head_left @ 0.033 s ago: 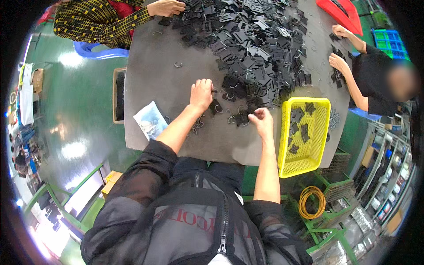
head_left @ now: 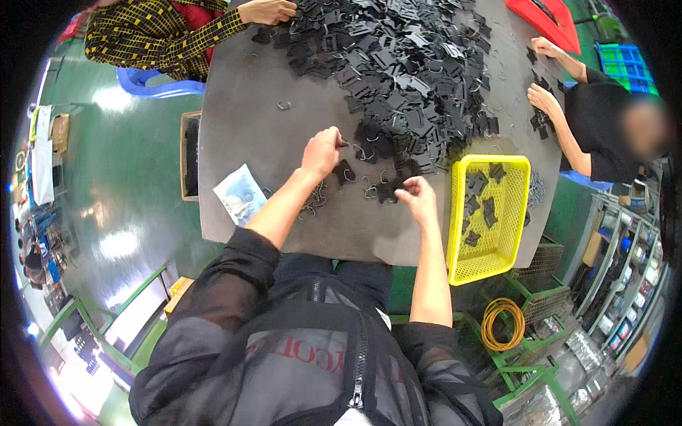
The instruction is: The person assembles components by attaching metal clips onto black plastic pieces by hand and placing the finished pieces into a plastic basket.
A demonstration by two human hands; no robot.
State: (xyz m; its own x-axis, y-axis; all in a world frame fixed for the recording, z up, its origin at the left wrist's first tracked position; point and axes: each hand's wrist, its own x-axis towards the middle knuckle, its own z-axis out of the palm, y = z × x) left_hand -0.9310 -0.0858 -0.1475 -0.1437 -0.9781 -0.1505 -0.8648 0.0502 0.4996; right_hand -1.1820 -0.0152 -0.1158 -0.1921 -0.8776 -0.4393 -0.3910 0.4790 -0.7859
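Note:
My left hand [head_left: 323,153] is closed, with the dark end of a small black plastic piece [head_left: 344,143] sticking out at its fingertips. Its other fingers curl in and hide most of that piece. To the right, my right hand [head_left: 420,200] pinches the edge of another black plastic piece [head_left: 388,190] low over the table. Between the hands lie a loose black piece [head_left: 344,172] and several thin metal hooks [head_left: 370,192]. Beyond them spreads a large heap of flat black plastic pieces [head_left: 405,85], some with metal hooks.
A yellow basket [head_left: 458,220] with several black pieces stands right of my right hand on the grey table [head_left: 263,142]. A printed plastic bag [head_left: 240,194] lies near my left forearm. Two people work at the heap's far left [head_left: 266,11] and the right edge [head_left: 545,101]. A red tray [head_left: 550,28] sits far right.
The whole view has shifted very slightly. My left hand has turned a little, and the tip of its black piece shows more clearly. My right hand stays at the same piece.

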